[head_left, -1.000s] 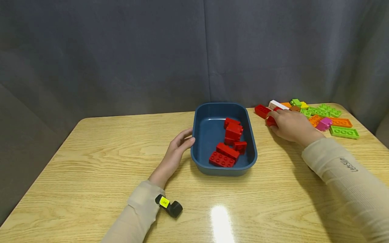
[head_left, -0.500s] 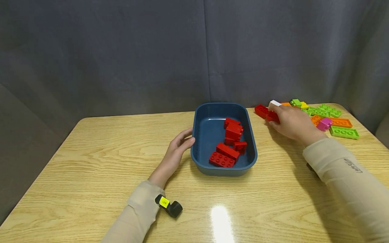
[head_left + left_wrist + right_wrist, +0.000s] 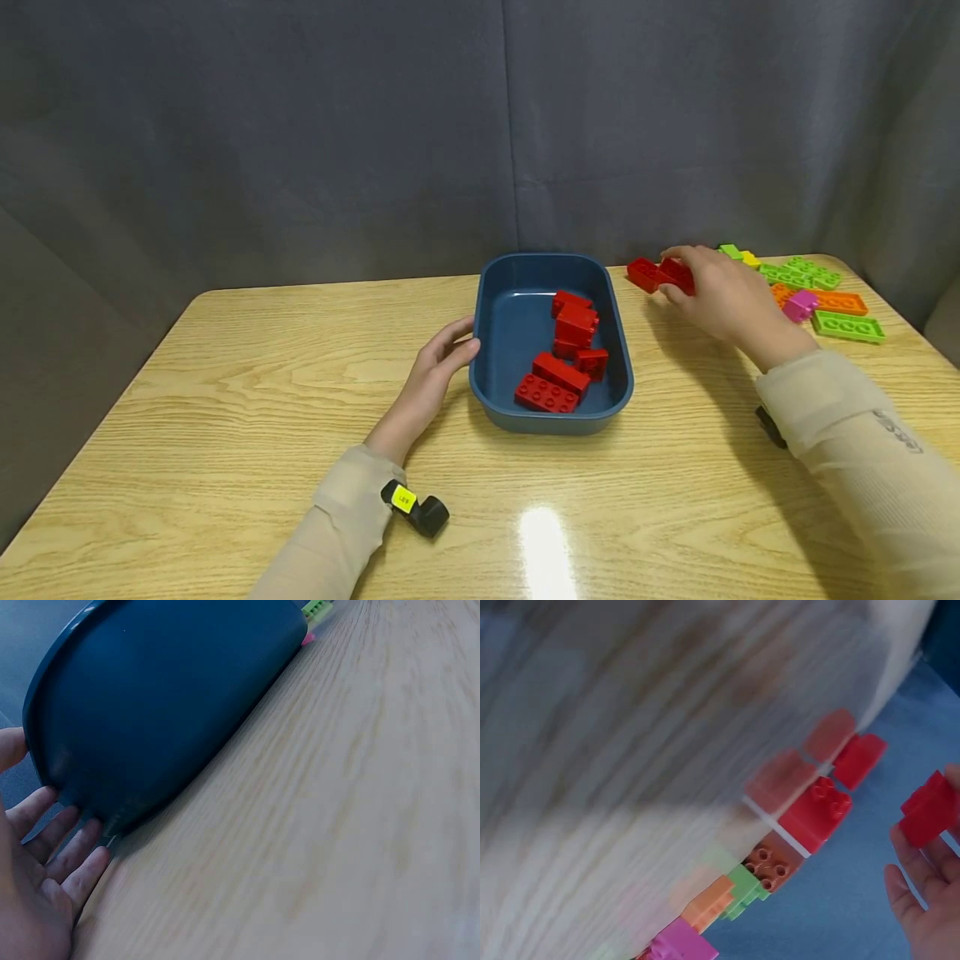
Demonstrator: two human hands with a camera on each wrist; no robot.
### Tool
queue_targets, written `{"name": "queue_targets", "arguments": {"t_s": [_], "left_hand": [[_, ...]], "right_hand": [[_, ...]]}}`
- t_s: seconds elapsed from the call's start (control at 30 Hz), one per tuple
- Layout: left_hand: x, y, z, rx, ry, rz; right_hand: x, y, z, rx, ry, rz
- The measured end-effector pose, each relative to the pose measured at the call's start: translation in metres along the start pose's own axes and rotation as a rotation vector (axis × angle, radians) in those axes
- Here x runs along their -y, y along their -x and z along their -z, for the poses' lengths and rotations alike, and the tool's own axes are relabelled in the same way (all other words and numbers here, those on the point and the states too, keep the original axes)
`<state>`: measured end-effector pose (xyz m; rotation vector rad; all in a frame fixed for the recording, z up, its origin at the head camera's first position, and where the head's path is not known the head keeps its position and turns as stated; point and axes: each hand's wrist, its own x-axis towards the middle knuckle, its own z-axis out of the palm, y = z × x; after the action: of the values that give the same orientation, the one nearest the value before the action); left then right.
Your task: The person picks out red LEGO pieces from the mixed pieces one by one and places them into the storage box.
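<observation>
My right hand (image 3: 723, 292) is at the far right of the table in the head view. It pinches a red toy building brick (image 3: 928, 810) between thumb and fingers, raised over the tabletop in the right wrist view. Nearby on the table lie another red brick (image 3: 642, 275) and a studded red brick (image 3: 817, 814). My left hand (image 3: 435, 371) rests against the left side of a dark blue bin (image 3: 498, 408), thumb at the rim. In the left wrist view its loosely extended fingers (image 3: 71, 851) touch the outer wall. Several red bricks (image 3: 547, 393) lie inside the bin.
Beyond my right hand lie green bricks (image 3: 847, 327), an orange brick (image 3: 840, 302), a magenta brick (image 3: 800, 306) and a yellow brick (image 3: 750, 260). A brown brick (image 3: 772, 861) sits beside the red ones. A grey curtain (image 3: 360, 142) hangs behind the table.
My right hand, at the pile a second ago, has shifted slightly and lifted a red brick. The white brick is now hidden behind that hand. My left hand and the bin have stayed put.
</observation>
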<state>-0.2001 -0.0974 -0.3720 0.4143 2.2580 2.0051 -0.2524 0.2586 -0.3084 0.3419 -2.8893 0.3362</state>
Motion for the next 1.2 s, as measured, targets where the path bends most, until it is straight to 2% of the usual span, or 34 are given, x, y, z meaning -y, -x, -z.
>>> {"name": "queue_targets", "arguments": {"t_s": [0.47,0.97,1.2], "left_hand": [[0.0,0.0,0.0,0.003,0.0,0.0],[0.0,0.0,0.0,0.002,0.004,-0.012],[0.0,-0.001,0.0,0.001,-0.004,-0.009]], "right_hand": [[0.014,0.007,0.012,-0.102,-0.12,-0.058],[0.039,0.017,0.024,-0.207,-0.222,-0.021],[0.052,0.024,0.03,-0.227,-0.248,0.014]]}}
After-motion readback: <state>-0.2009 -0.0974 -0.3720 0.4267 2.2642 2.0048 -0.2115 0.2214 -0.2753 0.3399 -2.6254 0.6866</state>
